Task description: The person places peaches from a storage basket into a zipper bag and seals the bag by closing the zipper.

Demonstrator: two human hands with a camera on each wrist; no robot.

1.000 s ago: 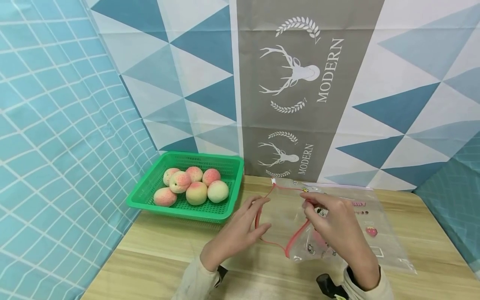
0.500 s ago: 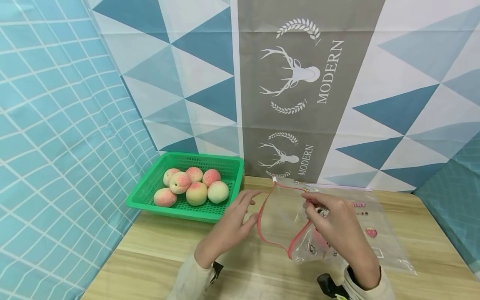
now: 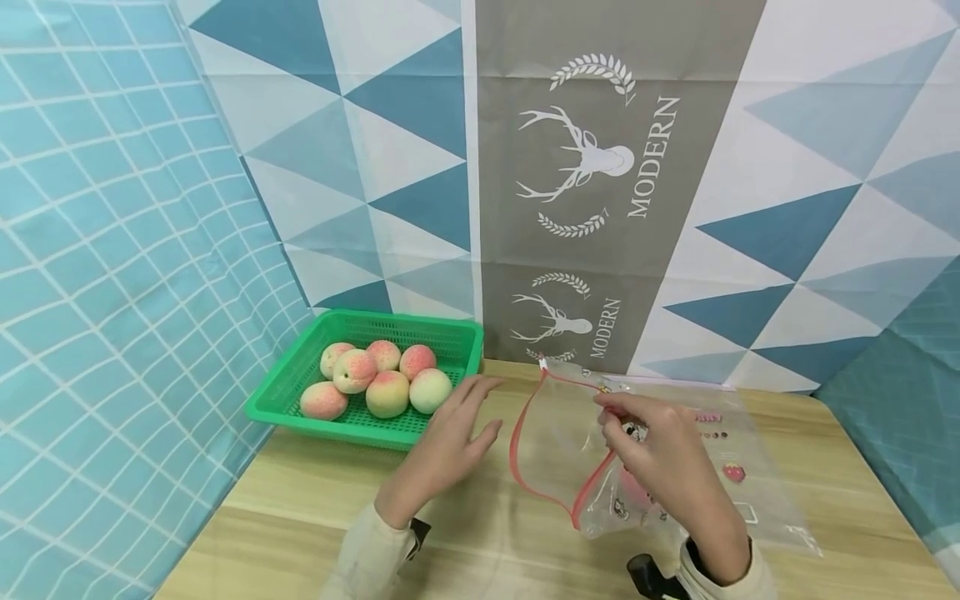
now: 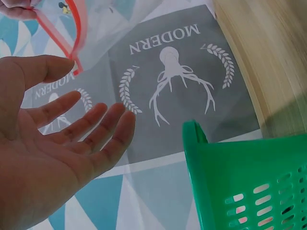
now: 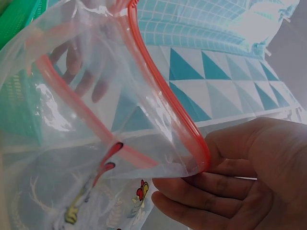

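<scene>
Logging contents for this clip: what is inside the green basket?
Seven peaches can be seen in the green basket, with some slotted floor showing around them. The floor beneath the peaches is covered, and the left hand hides part of the basket's near-right corner.

Peaches [image 3: 387,394] are contained in a basket [image 3: 330,428], which is set on the table [image 3: 285,508] before the backdrop [image 3: 555,250], left of the bag [image 3: 630,493].
</scene>
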